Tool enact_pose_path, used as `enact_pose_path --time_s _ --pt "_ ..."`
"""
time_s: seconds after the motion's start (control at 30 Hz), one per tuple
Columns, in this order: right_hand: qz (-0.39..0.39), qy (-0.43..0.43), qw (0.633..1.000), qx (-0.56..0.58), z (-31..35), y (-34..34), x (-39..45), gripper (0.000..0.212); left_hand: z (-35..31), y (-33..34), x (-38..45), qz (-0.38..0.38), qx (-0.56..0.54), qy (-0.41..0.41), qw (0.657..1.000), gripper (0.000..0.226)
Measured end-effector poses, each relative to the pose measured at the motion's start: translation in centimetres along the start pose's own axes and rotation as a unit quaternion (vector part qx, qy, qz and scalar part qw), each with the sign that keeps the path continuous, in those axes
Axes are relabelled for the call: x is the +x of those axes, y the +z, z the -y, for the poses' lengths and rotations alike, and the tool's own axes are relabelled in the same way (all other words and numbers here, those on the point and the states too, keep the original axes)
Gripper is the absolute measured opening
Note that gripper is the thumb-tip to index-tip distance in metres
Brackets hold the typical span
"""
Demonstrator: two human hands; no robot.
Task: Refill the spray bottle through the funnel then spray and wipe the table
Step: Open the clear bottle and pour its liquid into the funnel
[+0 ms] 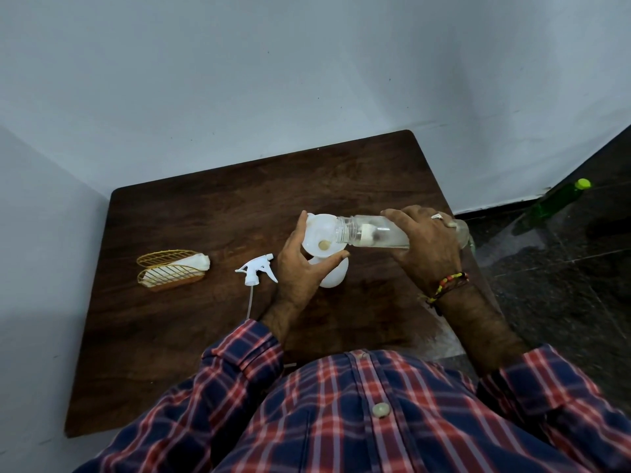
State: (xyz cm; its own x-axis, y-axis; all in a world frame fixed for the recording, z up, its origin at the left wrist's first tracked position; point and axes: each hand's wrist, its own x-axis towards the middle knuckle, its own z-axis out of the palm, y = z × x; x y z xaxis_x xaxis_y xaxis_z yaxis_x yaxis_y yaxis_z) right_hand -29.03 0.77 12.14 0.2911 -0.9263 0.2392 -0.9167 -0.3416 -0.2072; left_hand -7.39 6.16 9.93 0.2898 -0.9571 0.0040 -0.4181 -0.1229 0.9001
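Funnel (319,233) between left hand (300,271) fingers (302,221)

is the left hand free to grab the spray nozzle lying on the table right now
Probably not yet. The left hand is curled round the funnel on the spray bottle, steadying it while the right hand tips the clear bottle. The spray nozzle lies just beside it, path unobstructed.

- Dim, cool, even light on the walls
- Soft shadows under the fingers (327,259) on the dark table (191,213)
- Wide-angle bending at the edges
- Shirt (375,421) near the lens slightly blurred
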Motion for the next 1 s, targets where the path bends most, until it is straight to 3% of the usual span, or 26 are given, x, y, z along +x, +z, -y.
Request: enact_pose_path --time_s 1.0 --pt "-0.031 -0.006 0.999 0.007 0.17 0.23 0.20 0.058 0.57 0.06 0.21 0.010 -0.007 0.009 1.000 0.104"
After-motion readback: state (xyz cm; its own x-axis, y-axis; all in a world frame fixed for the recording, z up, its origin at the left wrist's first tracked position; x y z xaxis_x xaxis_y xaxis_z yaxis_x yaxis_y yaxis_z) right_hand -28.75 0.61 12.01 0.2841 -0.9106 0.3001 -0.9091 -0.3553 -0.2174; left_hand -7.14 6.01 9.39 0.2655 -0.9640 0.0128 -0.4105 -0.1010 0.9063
